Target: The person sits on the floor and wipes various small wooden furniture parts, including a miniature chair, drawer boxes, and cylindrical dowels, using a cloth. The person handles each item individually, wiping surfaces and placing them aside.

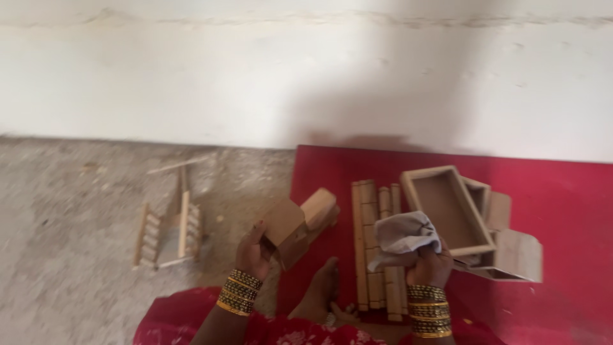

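My left hand [253, 253] grips a small brown wooden box-like piece [285, 229], held up above the edge of a red mat [562, 211]. A light wooden block [319, 207] lies just behind that piece. My right hand [429, 263] is closed on a crumpled grey cloth [403, 235]. Under and beside the right hand lie slatted wooden strips [373, 243] on the mat. Both wrists wear stacks of gold and dark bangles. My bare foot [318, 291] rests between the hands.
An open wooden tray [447, 207] and other flat wooden parts [517, 255] lie on the mat to the right. On the grey concrete floor at left sits a small ladder-like wooden frame [169, 233]. A white wall [306, 76] runs behind.
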Demonstrator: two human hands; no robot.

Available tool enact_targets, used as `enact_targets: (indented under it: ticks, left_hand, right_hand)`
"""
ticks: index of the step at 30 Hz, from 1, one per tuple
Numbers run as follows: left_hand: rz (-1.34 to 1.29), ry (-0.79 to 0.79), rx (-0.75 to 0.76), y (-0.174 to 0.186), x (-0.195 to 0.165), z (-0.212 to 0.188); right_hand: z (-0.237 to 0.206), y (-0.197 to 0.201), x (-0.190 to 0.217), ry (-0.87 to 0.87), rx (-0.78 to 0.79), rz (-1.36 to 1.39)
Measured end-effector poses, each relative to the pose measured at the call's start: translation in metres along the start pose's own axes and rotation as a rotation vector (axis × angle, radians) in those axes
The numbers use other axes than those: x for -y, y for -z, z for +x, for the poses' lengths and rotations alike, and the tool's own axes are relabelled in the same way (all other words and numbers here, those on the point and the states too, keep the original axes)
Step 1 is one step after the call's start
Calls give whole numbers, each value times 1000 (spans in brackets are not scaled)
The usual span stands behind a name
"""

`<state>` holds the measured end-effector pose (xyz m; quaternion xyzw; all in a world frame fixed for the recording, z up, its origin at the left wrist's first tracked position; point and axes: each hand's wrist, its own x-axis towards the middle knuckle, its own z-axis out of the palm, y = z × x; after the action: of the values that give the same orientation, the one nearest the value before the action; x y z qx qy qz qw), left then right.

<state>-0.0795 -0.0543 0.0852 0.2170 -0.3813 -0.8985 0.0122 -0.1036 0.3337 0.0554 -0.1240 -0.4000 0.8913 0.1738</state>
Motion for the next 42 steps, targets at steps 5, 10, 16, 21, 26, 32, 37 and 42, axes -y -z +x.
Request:
enact_targets:
  ticks: [5, 10, 16, 21, 26, 32, 37, 42]
  left_hand:
    - [26, 52, 14, 42, 10, -9]
    - [-101, 45, -140, 48, 30, -5]
    - [-149, 118, -284, 39, 31, -4]
    - [-251, 108, 165, 26, 25, -15]
    - [-458, 223, 533, 15, 21, -28]
    - [-369, 252, 433, 16, 24, -26]
    - [-497, 297, 397, 13, 21, -33]
    - [-498, 330, 406, 6, 15, -39]
  right_hand:
    - [-1, 5, -10, -62, 16, -202]
    - [5, 15, -21, -84, 38, -390]
    - [-22, -24, -16, -36, 205, -901]
    - [-82, -125, -47, 371, 629, -1254]
    - [-145, -191, -101, 921, 1015, -1602]
    - [-115, -222, -112, 643, 1015, -1836]
    - [-144, -219, -106, 659, 1153, -2141]
    - [-161, -223, -97, 918, 1029, -1801]
